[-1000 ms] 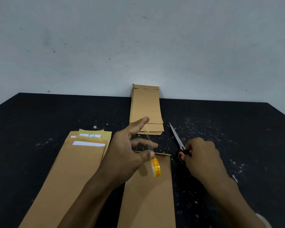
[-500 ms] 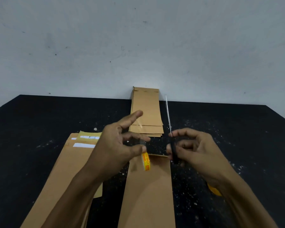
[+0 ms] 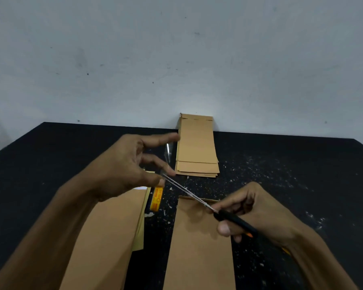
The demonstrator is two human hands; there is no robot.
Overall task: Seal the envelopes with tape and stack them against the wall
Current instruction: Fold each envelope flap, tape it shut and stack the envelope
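Far left on the black table (image 3: 50,155): pile of unsealed brown envelopes (image 3: 105,237), flat kraft paper, matte, a yellower one peeking out under the right edge; prob. kept there as the to-do stock, within easy reach. Above it the left hand (image 3: 126,170), fingers spread; index and another finger look to hold a strip of clear tape (image 3: 168,151) stretched taut, glossy & near invisible except for a glint. Exact pinch pts hard to tell. The tape roll (image 3: 156,198), small w/ yellow-orange printed core, hangs below the thumb, so the strip seems pulled up from it to give the blades a tight span to cut. Scissors (image 3: 197,197): thin steel blades, black handle w/ orange accent, angled up-left w/ tips at the left fingers; blades look nearly together, can't tell if the cut is done. Centre, lying lengthwise toward the person: the envelope being worked on (image 3: 199,243), long narrow rectangle, open end pointing at the wall, set there so tape can drop straight onto the flap. Behind it, the finished stack (image 3: 197,147), sev. envelopes leaning w/ top edge on the pale grey wall (image 3: 176,59), feet fanned on the table. Right hand (image 3: 252,214): fingers curled round the scissor handle, thumb underneath. Table surface rough, flecked w/ white scraps.
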